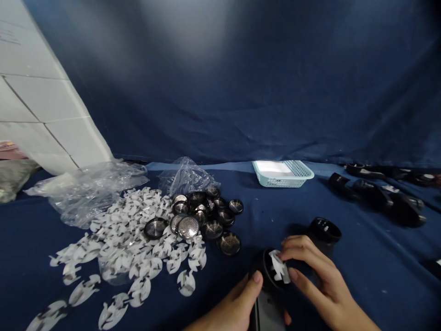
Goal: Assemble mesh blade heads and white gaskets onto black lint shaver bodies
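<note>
My left hand point(243, 301) is wrapped round a black handheld device body point(270, 310) with a round open head. Between the fingertips of my right hand point(315, 276) is a white bladed plastic piece point(278, 266), tilted at the mouth of that round head. Whether it is seated inside, I cannot tell. Just behind my right hand stands a black cylindrical part point(324, 232) with an open top, partly covered by the hand. To the left lies a large pile of similar white bladed pieces point(138, 234), beside black-rimmed metal mesh discs point(189, 227).
At the back, a light blue basket point(284, 181) holds something white. Clear plastic bags point(93, 186) lie behind the white pile. Several black device parts point(375, 195) sit at the right. A dark blue cloth point(241, 82) hangs behind the blue-covered table, and a white tiled wall point(44, 101) stands at left.
</note>
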Demonstrator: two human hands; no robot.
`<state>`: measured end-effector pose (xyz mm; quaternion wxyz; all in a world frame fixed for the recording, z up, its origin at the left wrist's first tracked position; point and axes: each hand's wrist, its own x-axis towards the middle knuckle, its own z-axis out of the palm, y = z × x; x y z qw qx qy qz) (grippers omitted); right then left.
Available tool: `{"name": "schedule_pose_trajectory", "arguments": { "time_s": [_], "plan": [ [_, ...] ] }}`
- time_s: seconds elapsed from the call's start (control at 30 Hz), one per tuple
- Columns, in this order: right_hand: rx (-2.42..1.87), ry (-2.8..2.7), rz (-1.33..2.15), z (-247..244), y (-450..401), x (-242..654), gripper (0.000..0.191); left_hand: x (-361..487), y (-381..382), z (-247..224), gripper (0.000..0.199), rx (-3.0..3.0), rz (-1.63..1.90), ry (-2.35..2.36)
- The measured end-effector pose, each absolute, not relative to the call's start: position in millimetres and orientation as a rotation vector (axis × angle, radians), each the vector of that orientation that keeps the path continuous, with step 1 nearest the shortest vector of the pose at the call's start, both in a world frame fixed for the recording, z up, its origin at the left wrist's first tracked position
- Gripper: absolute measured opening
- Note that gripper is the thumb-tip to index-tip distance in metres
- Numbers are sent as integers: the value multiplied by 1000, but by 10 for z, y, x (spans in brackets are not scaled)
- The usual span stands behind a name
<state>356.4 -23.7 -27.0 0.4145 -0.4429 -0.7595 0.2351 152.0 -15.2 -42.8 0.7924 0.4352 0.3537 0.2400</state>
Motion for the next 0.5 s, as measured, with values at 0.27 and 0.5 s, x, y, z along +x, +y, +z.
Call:
{"name": "schedule_pose_trajectory", "arguments": {
  "time_s": [0.27,0.5],
  "plan": [
    [-1199,-1836,558,-265,-260,3517,12,1514,-146,-514,85,932,524,719],
    [-1199,-1811,539,-323,-261,3523,13,1490,-192,-592,79,919,549,709]
  ]
}}
